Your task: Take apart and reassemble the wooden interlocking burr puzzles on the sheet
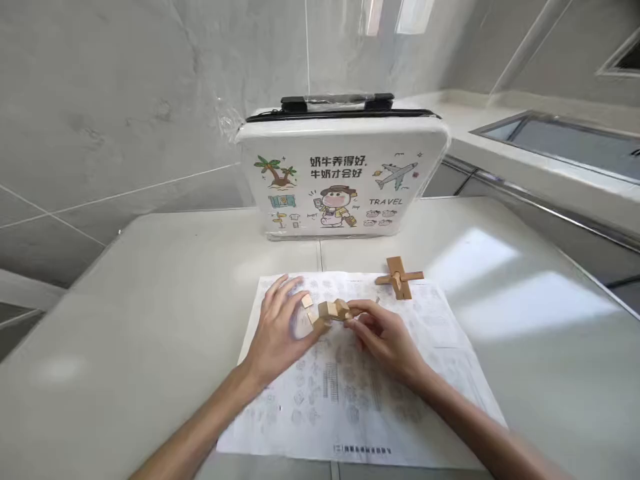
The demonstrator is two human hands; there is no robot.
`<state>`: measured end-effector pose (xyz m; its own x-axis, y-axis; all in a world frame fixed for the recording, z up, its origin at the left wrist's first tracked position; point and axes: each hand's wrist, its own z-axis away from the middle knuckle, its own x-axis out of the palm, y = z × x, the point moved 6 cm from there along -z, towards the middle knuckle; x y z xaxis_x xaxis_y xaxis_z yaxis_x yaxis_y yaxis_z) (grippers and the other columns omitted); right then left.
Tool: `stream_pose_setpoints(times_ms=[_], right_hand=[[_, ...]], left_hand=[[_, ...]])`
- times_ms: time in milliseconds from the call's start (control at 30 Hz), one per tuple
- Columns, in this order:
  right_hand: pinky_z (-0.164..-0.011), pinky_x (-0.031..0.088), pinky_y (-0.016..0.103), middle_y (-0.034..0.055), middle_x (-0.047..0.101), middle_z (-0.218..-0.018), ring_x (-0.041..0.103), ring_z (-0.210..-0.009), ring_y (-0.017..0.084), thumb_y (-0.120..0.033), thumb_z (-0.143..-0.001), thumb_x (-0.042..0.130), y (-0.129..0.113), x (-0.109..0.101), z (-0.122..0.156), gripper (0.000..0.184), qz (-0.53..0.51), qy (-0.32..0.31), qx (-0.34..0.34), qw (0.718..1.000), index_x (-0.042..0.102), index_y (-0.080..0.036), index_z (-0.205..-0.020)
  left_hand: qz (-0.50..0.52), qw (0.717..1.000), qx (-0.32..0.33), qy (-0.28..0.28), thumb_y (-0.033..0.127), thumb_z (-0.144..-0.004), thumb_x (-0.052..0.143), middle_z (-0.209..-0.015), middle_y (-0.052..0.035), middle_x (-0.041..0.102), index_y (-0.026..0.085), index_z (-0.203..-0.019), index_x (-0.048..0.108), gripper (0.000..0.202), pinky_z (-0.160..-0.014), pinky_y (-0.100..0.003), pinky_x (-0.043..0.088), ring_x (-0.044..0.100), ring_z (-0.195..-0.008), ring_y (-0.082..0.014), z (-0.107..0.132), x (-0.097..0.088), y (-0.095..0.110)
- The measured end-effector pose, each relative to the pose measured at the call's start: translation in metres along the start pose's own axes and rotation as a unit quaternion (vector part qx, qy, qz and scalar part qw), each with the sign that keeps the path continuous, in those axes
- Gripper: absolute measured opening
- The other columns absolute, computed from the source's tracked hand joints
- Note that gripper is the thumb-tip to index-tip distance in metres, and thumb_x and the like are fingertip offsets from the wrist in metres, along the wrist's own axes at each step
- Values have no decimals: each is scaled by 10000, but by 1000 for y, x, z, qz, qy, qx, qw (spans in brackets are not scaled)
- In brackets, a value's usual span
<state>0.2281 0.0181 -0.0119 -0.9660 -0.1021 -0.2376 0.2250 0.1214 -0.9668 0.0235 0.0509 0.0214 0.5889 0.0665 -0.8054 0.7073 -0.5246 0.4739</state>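
A crooked run of small light-wood cubes (327, 310), like a cube puzzle, is held between my two hands above a printed paper sheet (280, 433). My left hand (275, 337) curves around its left side, thumb against a lower cube and fingers near the upper left one. At the right end, my right hand (393, 339) pinches a cube between thumb and forefinger. How the cubes are joined cannot be made out. Beyond my right hand, a brown wooden cross-shaped puzzle (395, 265) lies at the sheet's far edge.
A white cartoon-printed case (295, 143) with a black handle (337, 100) stands upright at the back of the pale table (125, 320), partly wrapped in clear plastic. Grey tiled wall (125, 100) rises behind it. On the right runs a ledge (540, 157) with a glass pane.
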Motion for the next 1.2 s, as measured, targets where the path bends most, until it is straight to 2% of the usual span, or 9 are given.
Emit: stream_pose_setpoints(times_ms=[167, 300, 533, 733, 933, 1100, 1200], right_hand=[[-546, 432, 281, -58, 557, -566, 559, -500, 151, -400, -1024, 597, 5, 0, -3, 251, 0, 15, 9, 1000, 646, -222, -1195], [-541, 430, 283, -52, 564, -576, 560, -507, 153, -409, -1032, 585, 4, -1, -2, 252, -9, 17, 15, 1000, 640, -224, -1195], [-531, 409, 281, -50, 563, -571, 551, -507, 152, -417, -1037, 579, 1, -1, 0, 256, -11, 17, 16, 1000, 638, -222, -1193], [-528, 414, 279, -52, 563, -569, 544, -504, 145, -402, -1037, 579, -4, 0, 2, 241, 4, 9, 5, 1000, 640, -224, -1187], [-506, 407, 277, -34, 598, -632, 546, -511, 141, -381, -1032, 587, -7, 3, 3, 222, -21, -22, -3, 1000, 632, -222, -1181], [-516, 415, 286, -41, 572, -606, 545, -516, 146, -395, -1038, 593, -7, 2, 3, 221, -49, -41, -1, 998, 625, -227, -1179], [-524, 426, 285, -21, 610, -654, 555, -537, 145, -417, -1041, 594, -5, 3, 4, 242, -79, -54, 12, 995, 631, -232, -1193]], left_hand=[[-30, 999, -30, -9, 502, -908, 746, -1570, -107, 475, 277, -1314, 595, 488, -1188, -622, 421, 301, -1527, -383, 3, 6, -9], [-12, 1000, -22, -11, 488, -908, 754, -1590, -120, 432, 288, -1399, 544, 570, -1164, -596, 453, 308, -1517, -370, 4, 3, -3], [35, 997, 60, -30, 426, -929, 752, -1420, -93, 583, 263, -1115, 658, 265, -1164, -586, 420, 386, -1441, -349, 5, -2, 14], [70, 994, 78, -20, 301, -970, 710, -1293, -82, 646, 239, -1057, 665, 116, -1126, -507, 465, 477, -1359, -298, 6, -3, 19], [111, 991, 68, 9, 227, -955, 706, -1185, -69, 694, 243, -1065, 680, 114, -1093, -485, 488, 549, -1276, -272, 2, -9, 22], [155, 986, 54, -2, 242, -950, 714, -1145, -61, 711, 240, -1020, 669, 83, -1028, -438, 523, 591, -1210, -254, 1, -10, 22], [167, 984, 55, -6, 240, -944, 721, -1127, -58, 711, 239, -1012, 660, 91, -1011, -423, 529, 600, -1191, -245, 1, -10, 22]])
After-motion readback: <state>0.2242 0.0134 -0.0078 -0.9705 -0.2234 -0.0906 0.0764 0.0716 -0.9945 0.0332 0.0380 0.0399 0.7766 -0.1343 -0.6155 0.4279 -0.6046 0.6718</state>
